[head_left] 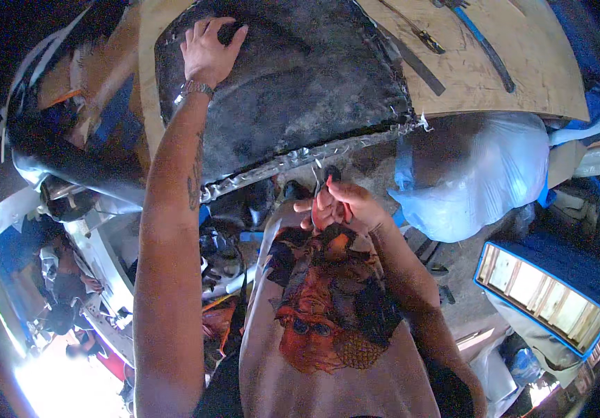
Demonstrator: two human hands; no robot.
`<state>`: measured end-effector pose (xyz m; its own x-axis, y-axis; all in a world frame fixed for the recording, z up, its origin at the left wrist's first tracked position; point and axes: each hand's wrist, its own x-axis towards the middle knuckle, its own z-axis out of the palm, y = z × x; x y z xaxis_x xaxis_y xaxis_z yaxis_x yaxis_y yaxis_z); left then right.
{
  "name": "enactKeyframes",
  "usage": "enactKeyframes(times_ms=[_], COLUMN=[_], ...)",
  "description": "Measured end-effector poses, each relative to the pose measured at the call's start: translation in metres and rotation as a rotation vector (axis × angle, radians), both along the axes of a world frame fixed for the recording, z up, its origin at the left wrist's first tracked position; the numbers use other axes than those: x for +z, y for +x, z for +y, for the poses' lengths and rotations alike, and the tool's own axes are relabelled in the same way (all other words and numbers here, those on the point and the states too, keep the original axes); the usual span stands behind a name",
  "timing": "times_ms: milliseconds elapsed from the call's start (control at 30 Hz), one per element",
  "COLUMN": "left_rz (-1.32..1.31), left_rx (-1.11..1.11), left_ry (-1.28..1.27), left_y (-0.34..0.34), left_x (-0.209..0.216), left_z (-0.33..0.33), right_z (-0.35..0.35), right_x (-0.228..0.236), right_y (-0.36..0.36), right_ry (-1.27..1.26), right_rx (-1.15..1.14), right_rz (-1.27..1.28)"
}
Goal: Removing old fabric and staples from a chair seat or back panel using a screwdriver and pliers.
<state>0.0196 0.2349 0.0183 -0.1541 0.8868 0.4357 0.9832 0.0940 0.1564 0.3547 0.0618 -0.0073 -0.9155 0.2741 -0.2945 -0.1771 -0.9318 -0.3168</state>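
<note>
A large dark grey panel [307, 90] with a ragged, frayed edge lies across a wooden board in front of me. My left hand [211, 52], a metal watch on its wrist, rests on the panel's far left part with its fingers spread. A black patch shows between that thumb and the fingers; I cannot make out what it is. Close to my body, below the panel's near edge, my right hand [345, 202] is closed round red-handled pliers [316, 182]. Their metal jaws point up toward the edge, apart from it. Part of the handles is hidden by my fingers.
On the wooden board [536, 70] at the right lie a flat dark strip [415, 63] and a blue-handled tool [488, 49]. A plastic-wrapped bundle [488, 181] sits below it. A blue-edged box frame [543, 292] stands lower right. Glossy black curved bodywork [70, 164] is at left.
</note>
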Motion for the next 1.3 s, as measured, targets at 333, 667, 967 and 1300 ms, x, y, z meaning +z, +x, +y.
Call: enactKeyframes(times_ms=[333,667,967,1300], left_rz=[0.005,0.007,-0.221,0.027], left_rx=[-0.031,-0.038,-0.016,-0.027], left_ry=[0.045,0.056,-0.075,0.051], left_y=[-0.001,0.007,0.023,-0.005], left_x=[-0.002,0.017,0.044,-0.001], left_z=[0.003,-0.004,-0.017,-0.001], right_z=[-0.005,0.013,0.005,-0.002], right_x=[-0.018,-0.008,0.019,-0.022], right_y=[-0.031,-0.009,-0.020,-0.034], right_ry=[0.644,-0.053,-0.057,1.593], right_rx=[-0.160,0.084,-0.098,-0.547], right_rz=[-0.623,-0.022,-0.153,-0.904])
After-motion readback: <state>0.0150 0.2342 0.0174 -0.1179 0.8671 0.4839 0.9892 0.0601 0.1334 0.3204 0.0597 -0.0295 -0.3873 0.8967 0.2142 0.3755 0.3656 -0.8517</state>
